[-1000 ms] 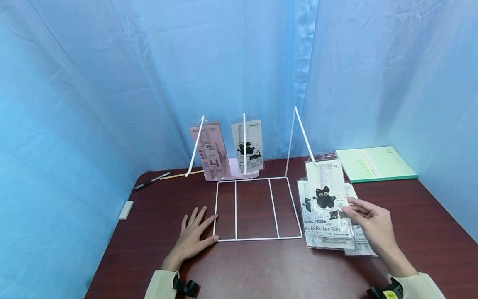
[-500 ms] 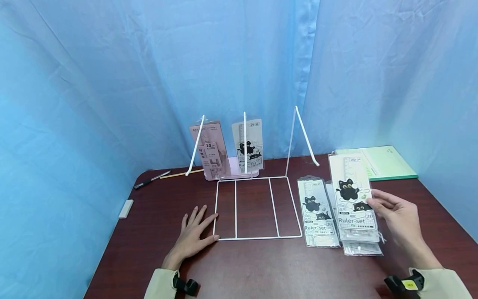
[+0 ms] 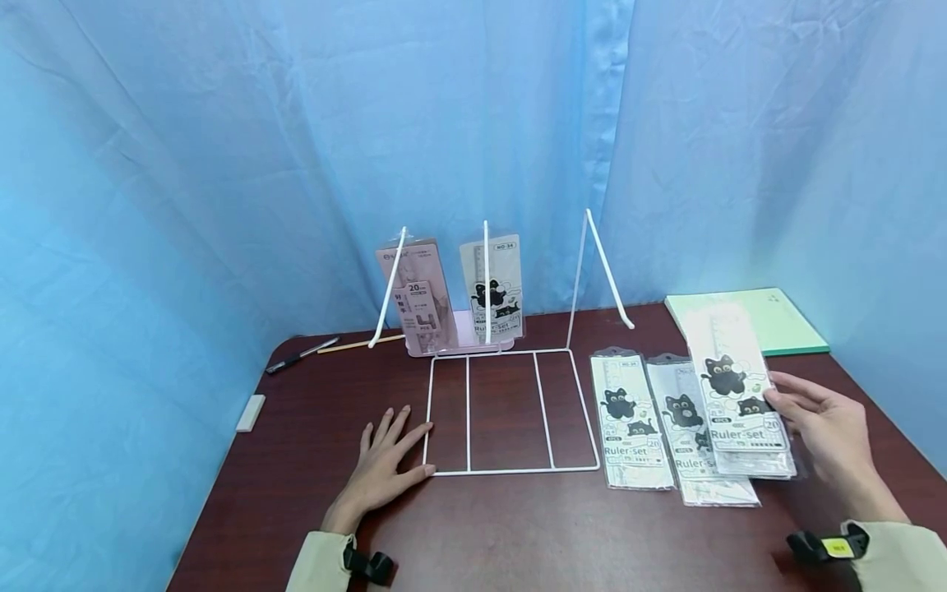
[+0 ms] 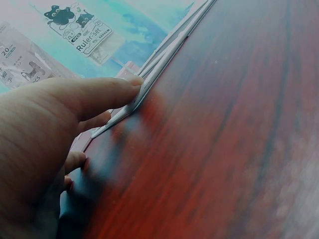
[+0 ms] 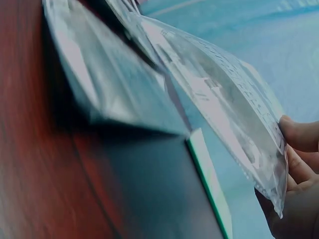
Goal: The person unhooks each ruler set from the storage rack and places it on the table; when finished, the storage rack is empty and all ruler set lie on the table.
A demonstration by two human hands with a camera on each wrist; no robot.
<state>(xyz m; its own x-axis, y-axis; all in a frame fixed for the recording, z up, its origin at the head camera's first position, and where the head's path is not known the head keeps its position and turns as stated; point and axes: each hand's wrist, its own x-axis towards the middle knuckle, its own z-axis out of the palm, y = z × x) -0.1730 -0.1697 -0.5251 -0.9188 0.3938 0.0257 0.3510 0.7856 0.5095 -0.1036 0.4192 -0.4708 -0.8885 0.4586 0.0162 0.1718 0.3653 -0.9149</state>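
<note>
My right hand (image 3: 829, 423) pinches a clear-sleeved ruler set (image 3: 728, 403) by its right edge, thumb in front. The pack, printed with black cats, is raised off the table, and its sleeve (image 5: 214, 94) fills much of the right wrist view. Two more ruler sets lie on the table to its left: one flat (image 3: 632, 419) and one (image 3: 684, 411) partly covered by the held pack. My left hand (image 3: 381, 473) lies on the table with fingers spread. Its thumb and index fingertips touch the left side of a white wire rack (image 3: 510, 473); the left wrist view shows its thumb (image 4: 114, 92) against the wire.
On the rack's hooks hang a pink ruler pack (image 3: 425, 304) and a cat ruler set (image 3: 497, 288); the right hook (image 3: 610, 279) juts forward bare. A green notebook (image 3: 795, 325) lies back right. A pen (image 3: 299, 357), pencil (image 3: 358, 344) and white block (image 3: 251, 413) lie left.
My right hand has carried the held ruler set to the right, away from the rack's right hook. The packs beneath it are uncovered and lie apart. The left hand has stayed put.
</note>
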